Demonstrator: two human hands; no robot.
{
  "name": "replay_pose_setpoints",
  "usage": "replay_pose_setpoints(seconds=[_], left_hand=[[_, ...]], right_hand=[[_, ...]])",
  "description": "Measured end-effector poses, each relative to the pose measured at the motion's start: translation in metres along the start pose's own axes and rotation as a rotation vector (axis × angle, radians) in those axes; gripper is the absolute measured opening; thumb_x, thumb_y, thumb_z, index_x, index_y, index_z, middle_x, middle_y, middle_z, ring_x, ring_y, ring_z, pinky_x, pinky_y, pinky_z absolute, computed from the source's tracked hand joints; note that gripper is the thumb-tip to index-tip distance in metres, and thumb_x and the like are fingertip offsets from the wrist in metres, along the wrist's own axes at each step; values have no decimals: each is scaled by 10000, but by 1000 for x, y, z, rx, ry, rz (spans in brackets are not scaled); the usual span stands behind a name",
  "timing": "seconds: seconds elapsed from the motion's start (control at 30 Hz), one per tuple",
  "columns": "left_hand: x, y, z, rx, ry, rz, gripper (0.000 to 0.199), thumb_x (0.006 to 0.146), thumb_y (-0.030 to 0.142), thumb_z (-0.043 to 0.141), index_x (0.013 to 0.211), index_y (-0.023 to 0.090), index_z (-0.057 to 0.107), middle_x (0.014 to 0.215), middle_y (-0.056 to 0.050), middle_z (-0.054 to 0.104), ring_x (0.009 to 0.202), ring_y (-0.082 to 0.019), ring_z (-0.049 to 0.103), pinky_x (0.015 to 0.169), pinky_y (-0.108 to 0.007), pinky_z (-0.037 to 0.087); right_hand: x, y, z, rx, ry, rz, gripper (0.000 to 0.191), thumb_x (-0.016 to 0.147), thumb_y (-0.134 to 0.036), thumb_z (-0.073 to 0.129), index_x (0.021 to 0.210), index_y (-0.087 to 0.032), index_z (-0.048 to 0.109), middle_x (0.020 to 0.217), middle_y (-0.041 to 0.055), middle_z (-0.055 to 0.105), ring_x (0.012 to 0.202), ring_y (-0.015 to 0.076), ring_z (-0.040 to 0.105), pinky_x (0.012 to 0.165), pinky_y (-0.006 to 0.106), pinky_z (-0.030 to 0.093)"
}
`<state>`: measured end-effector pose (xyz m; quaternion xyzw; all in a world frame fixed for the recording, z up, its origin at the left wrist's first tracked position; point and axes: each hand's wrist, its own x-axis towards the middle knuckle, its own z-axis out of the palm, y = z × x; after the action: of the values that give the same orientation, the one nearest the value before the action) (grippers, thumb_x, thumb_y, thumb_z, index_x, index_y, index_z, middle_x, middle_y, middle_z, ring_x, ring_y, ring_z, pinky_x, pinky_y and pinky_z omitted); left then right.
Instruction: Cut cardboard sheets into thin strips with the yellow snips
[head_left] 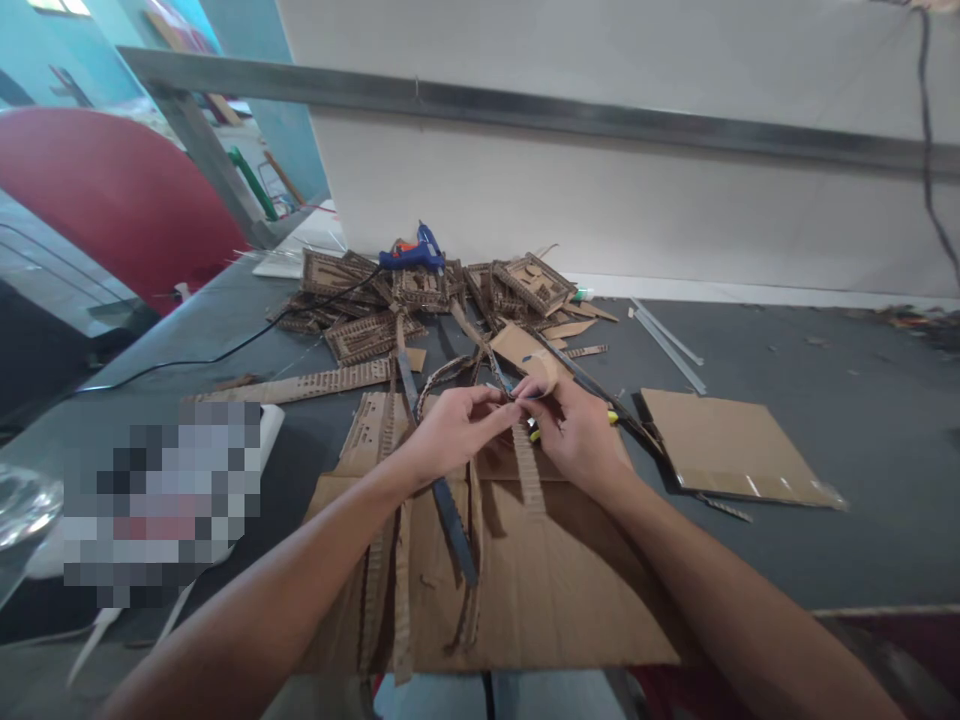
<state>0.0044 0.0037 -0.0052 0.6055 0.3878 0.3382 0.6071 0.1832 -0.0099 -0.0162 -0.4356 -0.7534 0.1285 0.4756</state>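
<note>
Near the middle of the view, my left hand (461, 428) and my right hand (574, 425) meet at the fingertips. Both pinch a thin corrugated cardboard strip (531, 470); part of it hangs below the fingers, and a curled piece rises by my right fingers. Beside my left hand, a curved cardboard strip (442, 375) arches among other long strips. A blue-grey strip (454, 530) lies over the large cardboard sheet (570, 590) beneath my hands. Something yellow-green (613, 417) shows partly behind my right hand.
A blue glue gun (420, 250) rests on a pile of ridged cardboard pieces (367, 335) at the back. A flat cardboard piece (739, 445) lies right, near white sticks (670, 345). At left are a blurred-out object (180, 490), cables and a red chair (112, 200).
</note>
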Motion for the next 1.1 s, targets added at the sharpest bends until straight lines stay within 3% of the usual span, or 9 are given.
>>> replay_pose_setpoints(seconds=[0.23, 0.53, 0.77, 0.9, 1.0, 1.1], left_hand=[[-1, 3, 3, -173, -10, -71, 439, 696, 500, 805, 874, 128, 655, 691, 3, 614, 682, -148, 617, 718, -313, 563], [-1, 4, -1, 194, 24, 72, 210, 813, 342, 686, 820, 137, 643, 687, 15, 615, 656, -116, 554, 635, -221, 420], [-5, 12, 0, 289, 36, 106, 168, 802, 290, 652, 812, 125, 685, 710, -3, 647, 660, -129, 557, 637, -230, 425], [-4, 11, -3, 274, 54, 102, 149, 775, 270, 664, 775, 123, 690, 665, -2, 636, 656, -143, 575, 612, -226, 438], [-3, 9, -6, 262, 39, 111, 135, 783, 245, 651, 816, 123, 697, 688, -6, 646, 674, -146, 586, 628, -227, 445], [-3, 7, -7, 271, 29, 104, 147, 790, 237, 656, 862, 117, 702, 718, -13, 655, 684, -144, 586, 629, -224, 438]], right_hand=[[-1, -3, -1, -29, 6, -44, 86, 957, -232, 534, 902, -243, 599, 883, 39, 751, 831, 191, 721, 764, 297, 556], [1, -5, -3, -54, -1, -39, 60, 925, -198, 576, 885, -239, 591, 838, 15, 753, 764, 178, 720, 709, 272, 540], [-1, -7, -3, -18, -30, 46, 67, 939, -211, 537, 884, -230, 568, 846, 31, 735, 721, 165, 695, 680, 270, 532], [-1, -6, -1, 14, -16, -35, 11, 926, -237, 587, 934, -230, 585, 866, 45, 713, 763, 179, 692, 701, 287, 550], [1, -5, -3, 14, -16, -100, 107, 900, -261, 650, 1000, -237, 622, 968, 70, 709, 879, 203, 701, 759, 317, 575], [2, -3, -5, -22, 1, -152, 81, 910, -236, 638, 989, -249, 654, 1009, 72, 706, 982, 211, 696, 847, 344, 576]])
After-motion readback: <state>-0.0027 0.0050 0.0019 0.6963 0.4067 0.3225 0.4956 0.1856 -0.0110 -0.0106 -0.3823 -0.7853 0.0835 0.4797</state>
